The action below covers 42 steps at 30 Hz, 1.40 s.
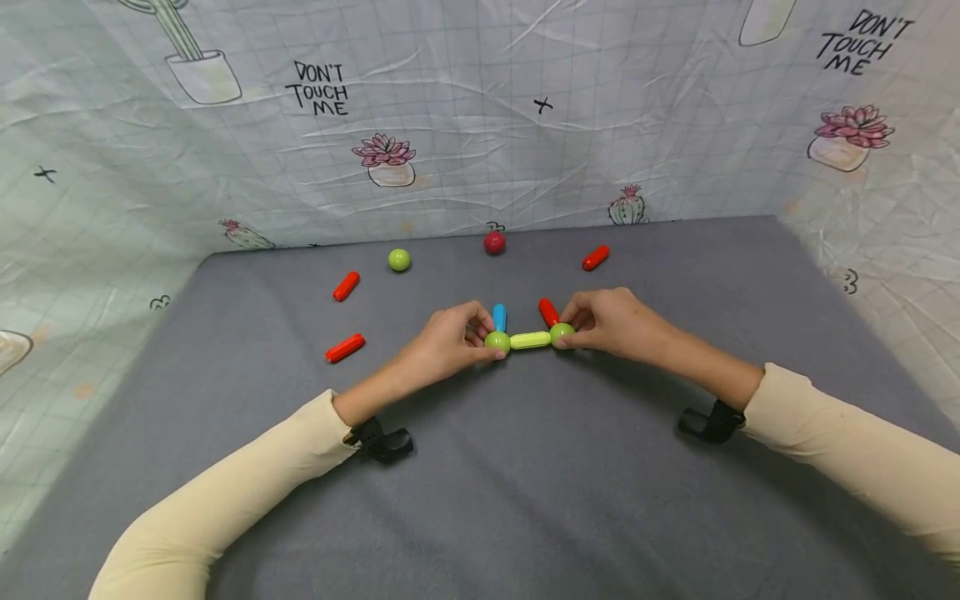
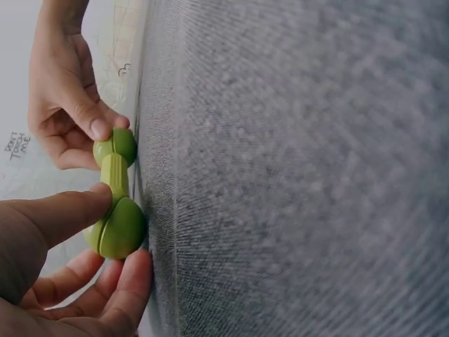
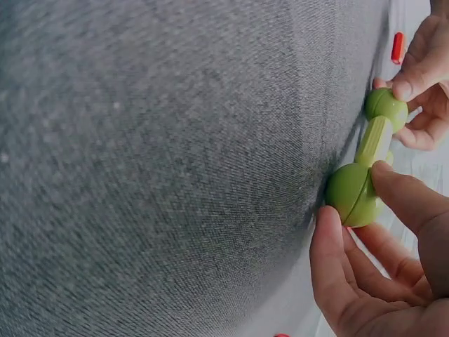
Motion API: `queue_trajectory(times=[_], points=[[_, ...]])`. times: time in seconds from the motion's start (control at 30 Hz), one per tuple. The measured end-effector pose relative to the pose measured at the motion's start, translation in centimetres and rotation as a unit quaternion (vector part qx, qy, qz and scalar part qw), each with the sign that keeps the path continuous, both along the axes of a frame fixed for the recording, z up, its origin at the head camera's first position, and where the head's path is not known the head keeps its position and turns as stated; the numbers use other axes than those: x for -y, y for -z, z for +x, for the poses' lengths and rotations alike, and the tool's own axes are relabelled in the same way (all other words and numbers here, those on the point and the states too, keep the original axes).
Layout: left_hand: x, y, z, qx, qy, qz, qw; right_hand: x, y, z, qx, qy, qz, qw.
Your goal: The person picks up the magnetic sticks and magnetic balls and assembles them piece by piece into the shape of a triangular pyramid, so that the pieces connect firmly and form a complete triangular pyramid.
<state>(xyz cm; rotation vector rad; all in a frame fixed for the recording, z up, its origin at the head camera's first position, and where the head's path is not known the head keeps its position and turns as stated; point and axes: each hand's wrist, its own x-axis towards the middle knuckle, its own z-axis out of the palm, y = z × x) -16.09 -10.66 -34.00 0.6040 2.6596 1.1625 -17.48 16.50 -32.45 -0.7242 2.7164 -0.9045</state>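
Note:
A yellow-green rod (image 1: 530, 340) joins two green balls near the middle of the grey cloth. My left hand (image 1: 453, 340) pinches the left green ball (image 1: 497, 342) between thumb and fingers. The right green ball (image 1: 562, 335) is pinched the same way by my right hand (image 1: 618, 323). Behind the left ball a blue rod (image 1: 499, 317) points away from me, and a red rod (image 1: 549, 312) slants back from the right ball. In the left wrist view the near ball (image 2: 123, 228) shows a seam around it. The right wrist view shows the light rod (image 3: 374, 140) between both balls.
Loose on the cloth (image 1: 480, 483) lie a red rod (image 1: 346, 287) and another red rod (image 1: 345, 348) at left, a green ball (image 1: 399, 260) and a red ball (image 1: 494, 242) at the back, and a red rod (image 1: 596, 257) at back right. A printed curtain (image 1: 465, 108) hangs behind.

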Motion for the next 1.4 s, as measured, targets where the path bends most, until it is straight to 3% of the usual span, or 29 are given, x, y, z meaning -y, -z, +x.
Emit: queue_trajectory(times=[0.6, 0.87, 1.4], points=[[-0.3, 0.0, -0.37, -0.015, 0.002, -0.002, 0.9999, -0.26, 0.27, -0.29, -0.014, -0.031, -0.028, 0.999], [-0.26, -0.19, -0.71, -0.019, 0.007, -0.006, 0.9998, -0.49, 0.42, -0.4, -0.001, -0.022, -0.038, 0.999], [-0.15, 0.04, -0.88, -0.015, 0.012, -0.004, 0.9998, -0.68, 0.5, -0.66, -0.02, -0.052, -0.021, 0.9983]])
